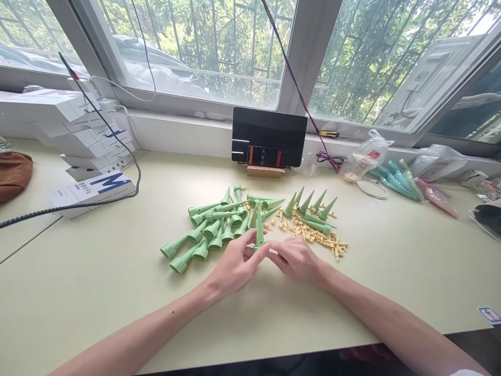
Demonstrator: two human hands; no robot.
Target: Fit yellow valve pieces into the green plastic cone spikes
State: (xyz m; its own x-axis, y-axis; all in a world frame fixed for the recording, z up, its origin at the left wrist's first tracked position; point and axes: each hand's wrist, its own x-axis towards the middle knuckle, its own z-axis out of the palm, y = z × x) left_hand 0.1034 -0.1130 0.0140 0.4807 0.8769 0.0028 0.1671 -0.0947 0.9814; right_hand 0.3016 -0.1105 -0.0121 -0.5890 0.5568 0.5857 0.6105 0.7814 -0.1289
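Observation:
My left hand [238, 263] grips a green cone [259, 230] by its base, its tip pointing up. My right hand [299, 257] is closed beside the cone's base, fingertips pinched there; whatever they hold is too small to make out. Left of and behind my left hand lies a pile of green cones [211, 228], mostly on their sides. Several upright green cones [306, 202] stand beyond my right hand. Between them and my right hand, small yellow pieces [313, 232] are scattered on the table.
The pale table [391, 250] runs to the window. At its back stand a black tablet [270, 133] and a phone [266, 156]. White boxes [92, 141] are stacked at left, a brown cloth [14, 175] beyond. Plastic bags [366, 156] and teal pieces [397, 180] lie at right.

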